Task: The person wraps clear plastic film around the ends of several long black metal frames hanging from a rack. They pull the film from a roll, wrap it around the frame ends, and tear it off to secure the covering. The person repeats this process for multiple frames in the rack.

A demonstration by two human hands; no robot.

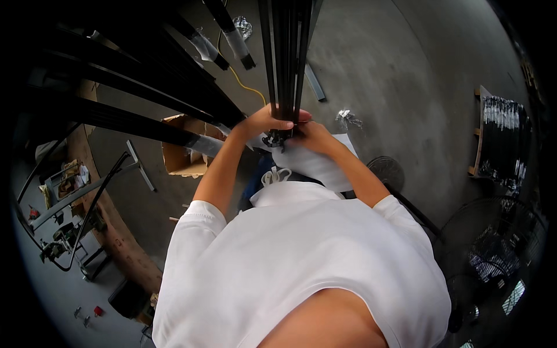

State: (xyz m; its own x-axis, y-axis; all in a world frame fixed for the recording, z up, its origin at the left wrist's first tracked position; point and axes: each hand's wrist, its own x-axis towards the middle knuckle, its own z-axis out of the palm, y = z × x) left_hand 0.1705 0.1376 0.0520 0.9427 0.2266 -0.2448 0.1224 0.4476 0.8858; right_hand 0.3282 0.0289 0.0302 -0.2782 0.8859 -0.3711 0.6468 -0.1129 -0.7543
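A bundle of long black rods (285, 52) runs from the top of the view down to my hands. My left hand (268, 120) wraps around the bundle's near end from the left. My right hand (313, 134) grips the same end from the right, the two hands touching. A white sheet or bag (316, 163) hangs just below my right hand. My white shirt fills the lower part of the view.
More long black bars with plastic-wrapped ends (139, 93) slant in from the left above an open cardboard box (184, 152). A pallet stacked with black parts (503, 142) stands at the right, a floor fan (499, 249) below it. A yellow cable (243, 84) lies on the concrete floor.
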